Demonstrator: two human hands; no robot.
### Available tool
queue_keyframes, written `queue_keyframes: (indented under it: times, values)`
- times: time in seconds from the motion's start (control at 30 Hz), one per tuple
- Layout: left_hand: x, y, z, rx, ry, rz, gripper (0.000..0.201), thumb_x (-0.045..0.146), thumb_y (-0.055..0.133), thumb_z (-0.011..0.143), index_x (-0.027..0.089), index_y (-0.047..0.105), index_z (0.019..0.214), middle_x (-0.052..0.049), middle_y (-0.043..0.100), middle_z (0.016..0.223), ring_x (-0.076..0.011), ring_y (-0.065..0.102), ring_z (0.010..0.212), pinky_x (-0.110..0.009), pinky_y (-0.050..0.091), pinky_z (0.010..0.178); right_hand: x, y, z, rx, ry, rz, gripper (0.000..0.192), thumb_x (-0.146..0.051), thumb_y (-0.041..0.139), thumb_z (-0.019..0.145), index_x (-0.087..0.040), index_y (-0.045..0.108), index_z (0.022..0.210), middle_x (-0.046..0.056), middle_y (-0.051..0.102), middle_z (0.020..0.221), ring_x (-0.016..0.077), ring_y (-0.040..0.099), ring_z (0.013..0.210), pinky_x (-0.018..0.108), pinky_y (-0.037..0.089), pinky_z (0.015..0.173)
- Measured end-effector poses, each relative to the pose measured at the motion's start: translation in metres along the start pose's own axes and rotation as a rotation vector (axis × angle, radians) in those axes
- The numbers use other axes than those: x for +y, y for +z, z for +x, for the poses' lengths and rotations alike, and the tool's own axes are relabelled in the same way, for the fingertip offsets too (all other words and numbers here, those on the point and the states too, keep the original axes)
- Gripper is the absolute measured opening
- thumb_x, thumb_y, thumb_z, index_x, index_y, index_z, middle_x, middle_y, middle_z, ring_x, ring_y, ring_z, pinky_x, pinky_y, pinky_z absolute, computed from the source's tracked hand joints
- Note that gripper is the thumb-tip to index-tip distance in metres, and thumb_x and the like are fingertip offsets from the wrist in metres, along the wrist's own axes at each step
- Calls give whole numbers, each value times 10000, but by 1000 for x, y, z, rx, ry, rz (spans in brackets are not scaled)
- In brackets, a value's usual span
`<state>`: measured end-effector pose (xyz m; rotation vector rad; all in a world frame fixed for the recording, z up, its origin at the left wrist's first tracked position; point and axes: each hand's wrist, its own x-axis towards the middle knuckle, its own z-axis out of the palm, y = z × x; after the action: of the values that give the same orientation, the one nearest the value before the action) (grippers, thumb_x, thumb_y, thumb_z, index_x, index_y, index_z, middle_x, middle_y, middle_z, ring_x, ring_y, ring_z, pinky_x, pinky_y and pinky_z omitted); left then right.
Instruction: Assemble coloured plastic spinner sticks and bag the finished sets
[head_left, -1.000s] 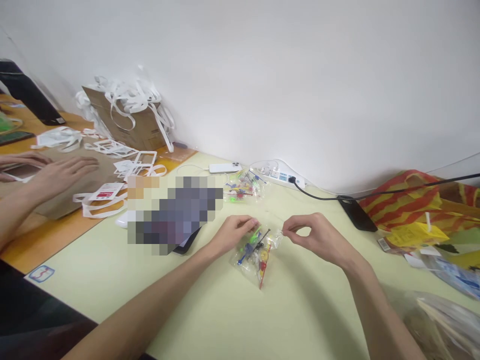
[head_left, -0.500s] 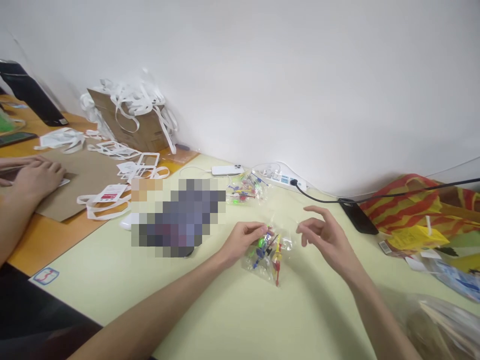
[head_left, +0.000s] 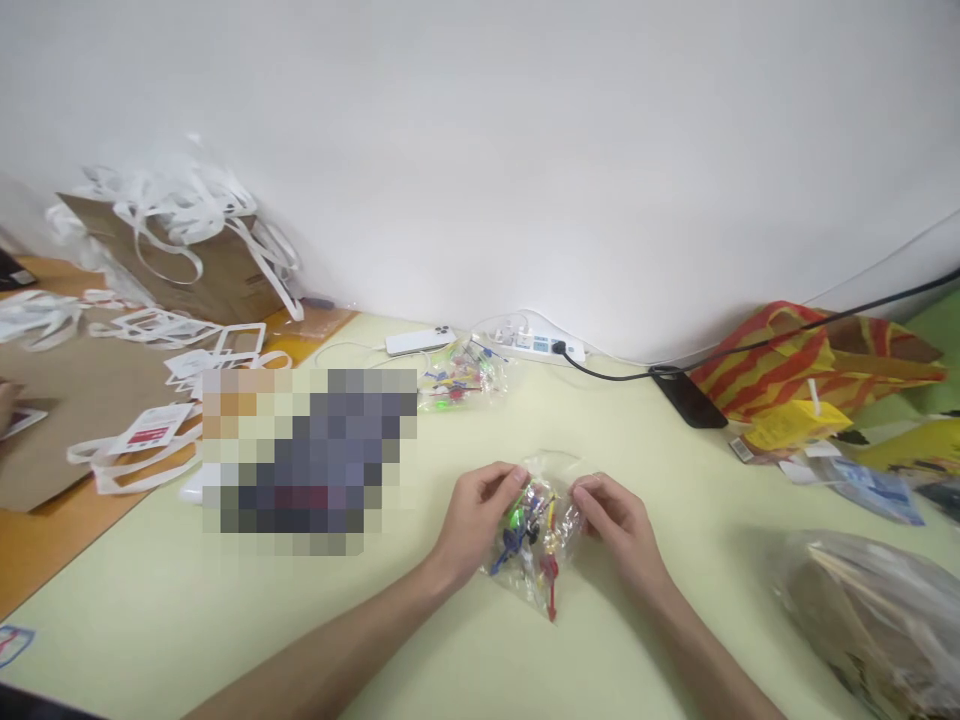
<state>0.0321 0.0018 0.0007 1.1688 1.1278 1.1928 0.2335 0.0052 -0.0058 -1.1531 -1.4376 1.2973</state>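
Both hands, left and right, curl inward, fingertips pinched.

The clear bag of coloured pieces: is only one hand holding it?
No, the left hand and right hand both grip the clear bag.

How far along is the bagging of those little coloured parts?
One filled clear bag already lies by the wall near the power strip. In hand: the left hand and right hand both pinch a second small bag of coloured parts at its upper corners. Whether its mouth is sealed cannot be told.
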Motion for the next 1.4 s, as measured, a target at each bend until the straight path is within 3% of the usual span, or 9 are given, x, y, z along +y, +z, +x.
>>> queue_keyframes:
  times: [0.17, 0.37, 0.6, 0.8, 1.1, 1.4]
  values:
    - [-3, -7, 8, 31, -94, -97, 368, 517, 614, 880, 164, 596, 780, 12, 583, 649, -139, 580, 619, -229, 450, 579, 1, 0, 1, 5, -3, 31, 310, -482, 592, 922, -199, 614, 799, -14, 495, 663, 140, 472, 602, 267, 389, 573]
    - [7, -12, 9, -47, 11, 64, 301, 471, 627, 895, 178, 582, 841, 24, 601, 667, -120, 586, 592, -223, 461, 589, 3, 1, -1, -13, 8, 127, 331, -489, 607, 906, -200, 584, 748, -10, 511, 654, 138, 478, 587, 263, 404, 556]
    - [7, -13, 11, -64, 44, 110, 293, 454, 635, 892, 173, 587, 825, 21, 582, 650, -115, 577, 588, -220, 472, 573, 1, 2, 0, 74, 4, 132, 299, -496, 641, 880, -203, 621, 825, -12, 521, 662, 131, 457, 565, 267, 389, 538]
    - [7, -11, 12, -54, -17, 121, 316, 466, 701, 829, 167, 626, 899, -14, 649, 772, -133, 624, 618, -223, 469, 541, 1, 2, -1, 94, 21, 146, 299, -483, 658, 874, -197, 618, 795, -11, 538, 667, 132, 488, 585, 265, 393, 542]
    - [5, -14, 12, -104, 8, 64, 281, 446, 618, 909, 177, 535, 896, -79, 733, 932, -147, 663, 718, -238, 509, 631, 2, -2, 0, 155, 0, 126, 294, -470, 668, 867, -192, 648, 772, 10, 598, 695, 136, 502, 566, 277, 416, 529]
    - [4, -15, 13, -98, -2, 42, 262, 410, 635, 905, 197, 568, 1042, -43, 758, 855, -135, 643, 643, -249, 496, 634, 4, -1, 2, 212, -13, 109, 243, -432, 695, 831, -208, 685, 923, 12, 628, 697, 138, 495, 540, 271, 398, 491]
